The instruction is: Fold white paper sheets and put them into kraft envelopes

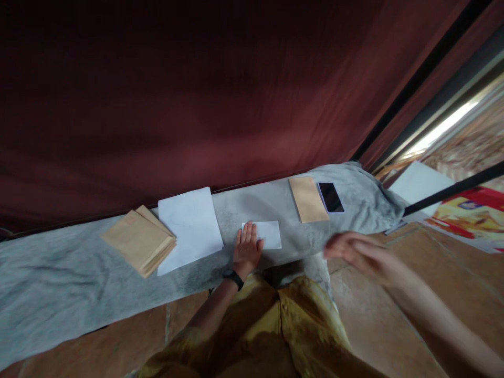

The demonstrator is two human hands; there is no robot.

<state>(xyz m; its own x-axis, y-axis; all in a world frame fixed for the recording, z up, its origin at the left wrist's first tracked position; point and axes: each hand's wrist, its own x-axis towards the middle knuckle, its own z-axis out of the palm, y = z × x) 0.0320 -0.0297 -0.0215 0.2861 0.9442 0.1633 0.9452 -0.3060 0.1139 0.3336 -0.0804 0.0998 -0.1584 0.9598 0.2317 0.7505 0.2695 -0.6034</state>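
My left hand (247, 251), with a dark band at the wrist, lies flat on the left part of a small white folded paper (271, 234), fingers stretched out. Out to the right, my right hand (356, 253) is raised off the cloth-covered surface, blurred by motion; what its fingers hold, if anything, cannot be made out. Left of my left hand lie large white sheets (191, 226), with a stack of brown envelopes (136, 239) overlapping their left edge. A single brown envelope (308, 199) rests beyond the folded paper to the right, beside a dark-screened phone (331, 198).
A grey cloth (66, 273) covers the long narrow surface. Behind it hangs a dark red curtain (189, 105). Dark bars cross the right side, near a red and yellow printed box (472, 218) and a pale sheet (419, 186). Brown floor tiles (378, 320) show below.
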